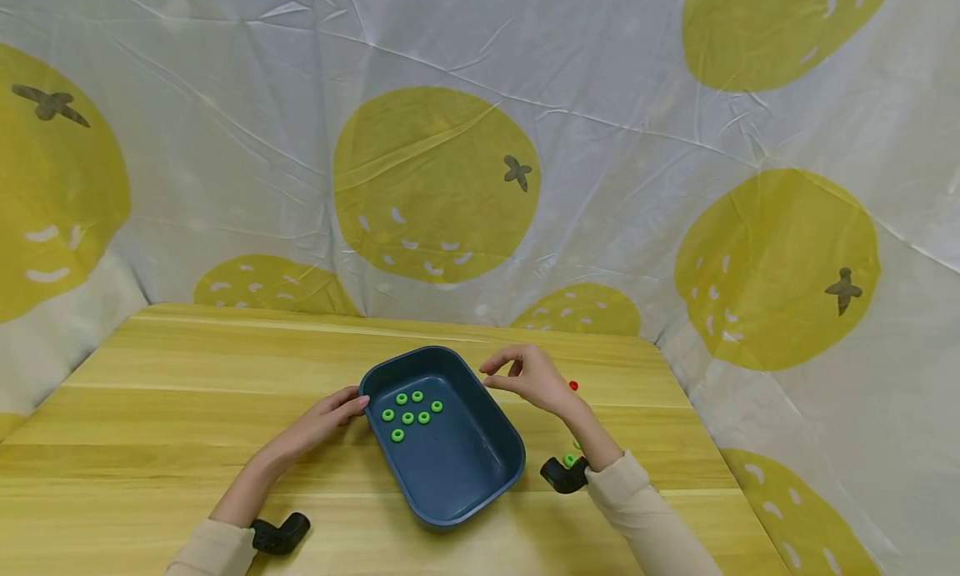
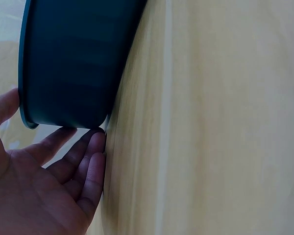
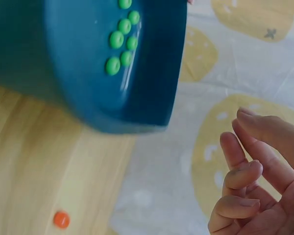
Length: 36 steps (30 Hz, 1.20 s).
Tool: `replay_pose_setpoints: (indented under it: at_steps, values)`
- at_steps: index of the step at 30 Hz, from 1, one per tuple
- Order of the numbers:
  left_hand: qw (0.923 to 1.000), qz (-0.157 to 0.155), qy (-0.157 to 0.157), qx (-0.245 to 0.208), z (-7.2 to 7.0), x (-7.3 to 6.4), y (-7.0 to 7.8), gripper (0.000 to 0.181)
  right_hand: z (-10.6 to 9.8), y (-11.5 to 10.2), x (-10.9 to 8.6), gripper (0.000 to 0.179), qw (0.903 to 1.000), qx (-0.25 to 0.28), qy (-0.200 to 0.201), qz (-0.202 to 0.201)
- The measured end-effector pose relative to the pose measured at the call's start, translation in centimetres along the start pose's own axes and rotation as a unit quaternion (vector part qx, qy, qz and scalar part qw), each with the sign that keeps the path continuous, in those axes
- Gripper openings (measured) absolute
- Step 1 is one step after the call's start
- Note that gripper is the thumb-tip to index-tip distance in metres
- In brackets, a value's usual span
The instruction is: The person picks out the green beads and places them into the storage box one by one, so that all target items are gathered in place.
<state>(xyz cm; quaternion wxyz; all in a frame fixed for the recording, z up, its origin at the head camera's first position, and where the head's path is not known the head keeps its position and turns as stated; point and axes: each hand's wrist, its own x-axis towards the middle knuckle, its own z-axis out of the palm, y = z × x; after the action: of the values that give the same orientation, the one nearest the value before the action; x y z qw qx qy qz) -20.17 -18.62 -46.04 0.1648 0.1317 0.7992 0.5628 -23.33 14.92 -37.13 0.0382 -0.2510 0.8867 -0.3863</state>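
A dark blue rectangular bin (image 1: 457,468) stands on the table with several small green rings (image 1: 407,418) lying on its floor. My left hand (image 1: 318,422) touches the bin's left side. In the left wrist view, its thumb (image 2: 4,107) meets the rim and its loosely bent fingers rest by the outer wall near the tabletop. Just outside the bin's far right edge, my right hand (image 1: 536,383) hovers with thumb and index finger apart. The right wrist view shows nothing between those fingertips.
A small red piece (image 1: 573,385) lies on the wooden table (image 1: 187,376) beyond the right hand. Green rings (image 1: 569,459) lie by the right wrist, partly hidden by the black wrist mount (image 1: 564,474). A fruit-patterned cloth (image 1: 600,209) hangs behind the table.
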Motion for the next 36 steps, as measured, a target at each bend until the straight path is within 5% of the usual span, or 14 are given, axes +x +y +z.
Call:
replay_pose_setpoints:
  at_steps: [14,36]
  values:
    - [0.9999,0.014,-0.003,-0.004,-0.1,0.1,-0.1,0.059,-2.3,2.9,-3.5,0.016,0.9983,-0.023,0.035,0.041]
    - [0.9999,-0.011,0.010,-0.002,0.1,0.0,0.0,0.063,-4.1,8.7,-7.8,0.019,0.9891,-0.025,0.075,0.124]
